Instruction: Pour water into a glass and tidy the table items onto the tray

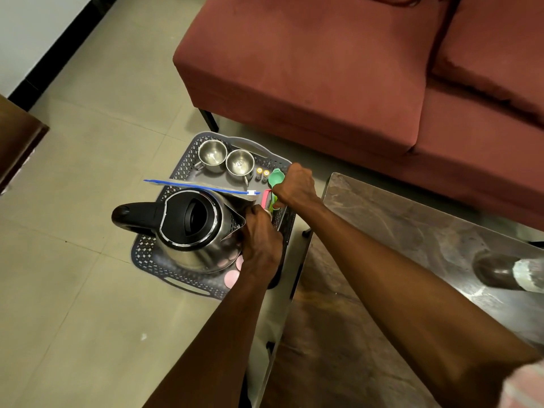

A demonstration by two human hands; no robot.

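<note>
A grey tray (150, 254) with a lattice rim sits left of the table, over the floor; what carries it is hidden. On it stand a steel electric kettle (191, 228) with a black lid, two steel cups (212, 156) (240, 164) and two small batteries (262, 173). It also holds a zip bag with a blue strip (200, 187), green spoons (276, 176) and pink discs (232, 277). My left hand (262, 242) is closed on the tray's right rim beside the kettle. My right hand (295, 187) is closed on the same rim by the green spoons.
The glass-topped table (412, 231) lies to the right under my right arm, with a dark cylindrical object (500, 270) near its right end. A maroon sofa (323, 69) fills the back. Tiled floor (88, 172) spreads to the left, with dark furniture (17, 136) at the left edge.
</note>
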